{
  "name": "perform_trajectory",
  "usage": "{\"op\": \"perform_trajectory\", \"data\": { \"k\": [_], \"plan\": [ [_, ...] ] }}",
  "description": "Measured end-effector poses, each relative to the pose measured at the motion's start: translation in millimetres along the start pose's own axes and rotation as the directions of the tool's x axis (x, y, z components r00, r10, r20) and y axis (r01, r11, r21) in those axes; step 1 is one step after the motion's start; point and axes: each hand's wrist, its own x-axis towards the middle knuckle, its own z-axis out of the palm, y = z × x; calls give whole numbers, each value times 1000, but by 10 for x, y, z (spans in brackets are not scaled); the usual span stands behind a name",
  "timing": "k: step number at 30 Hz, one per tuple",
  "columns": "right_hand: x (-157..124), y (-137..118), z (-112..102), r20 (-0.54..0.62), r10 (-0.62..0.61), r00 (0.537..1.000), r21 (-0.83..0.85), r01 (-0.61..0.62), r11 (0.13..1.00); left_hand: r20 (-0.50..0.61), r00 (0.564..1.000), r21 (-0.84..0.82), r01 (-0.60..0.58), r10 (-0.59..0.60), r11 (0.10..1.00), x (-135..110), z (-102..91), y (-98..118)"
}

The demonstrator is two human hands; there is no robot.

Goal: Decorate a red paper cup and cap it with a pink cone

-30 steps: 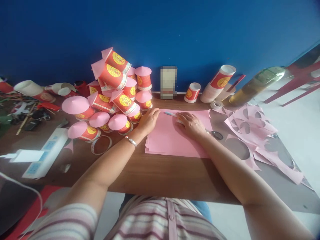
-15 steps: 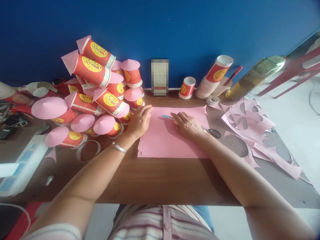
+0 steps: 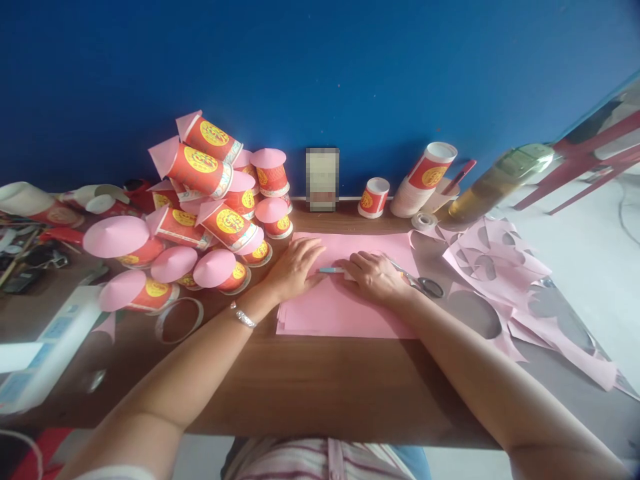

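Observation:
A stack of pink paper sheets (image 3: 345, 317) lies on the wooden table in front of me. Stretched out flat, the fingers of my left hand (image 3: 297, 270) rest on the stack's upper left part. My right hand (image 3: 375, 275) is over the middle of the sheets, its fingers curled on a slim pen-like stick with a light blue end (image 3: 330, 270); the rest of that stick is hidden by the hand. Scissors with dark handles (image 3: 431, 287) lie just right of the right hand, partly behind it.
Red cups with pink paper cones (image 3: 215, 268) are piled at left, near a paper ring (image 3: 179, 320). Cut pink scraps (image 3: 493, 267) spread at right. Along the back stand a single cup (image 3: 373, 198), a cup stack (image 3: 425, 180), a tape roll (image 3: 424, 221) and a bottle (image 3: 493, 183).
My left hand has moved right, further over the sheets, and toward me. The right hand has shifted slightly with the blue-ended stick, which now lies level. The view has tilted up a little.

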Motion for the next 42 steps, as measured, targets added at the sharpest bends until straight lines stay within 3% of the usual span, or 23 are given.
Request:
{"op": "perform_trajectory", "data": {
  "k": [4,12,19,22,28,35,42],
  "plan": [
    [29,21,47,-10,51,999,14,-51,999,34,998,30,45,-46,999,-7,60,-52],
    [72,46,85,12,97,995,-2,-97,995,-13,998,104,66,-65,992,31,15,-31],
    [-18,29,-58,37,0,999,64,-2,998,-165,978,256,165,-125,953,-35,-25,-21],
    [-45,24,-95,33,1,999,97,-5,995,-203,974,253,149,-99,956,-31,-30,-9],
    [-52,55,-27,62,-10,998,111,3,994,-107,993,168,65,-48,984,-21,-2,30],
    [-82,132,66,1,186,982,106,-185,977,-17,998,97,66,-65,993,-15,29,-17],
    [-17,116,52,-9,246,969,138,-242,960,1,998,110,60,-61,992,-5,32,-27]
  ]
}}
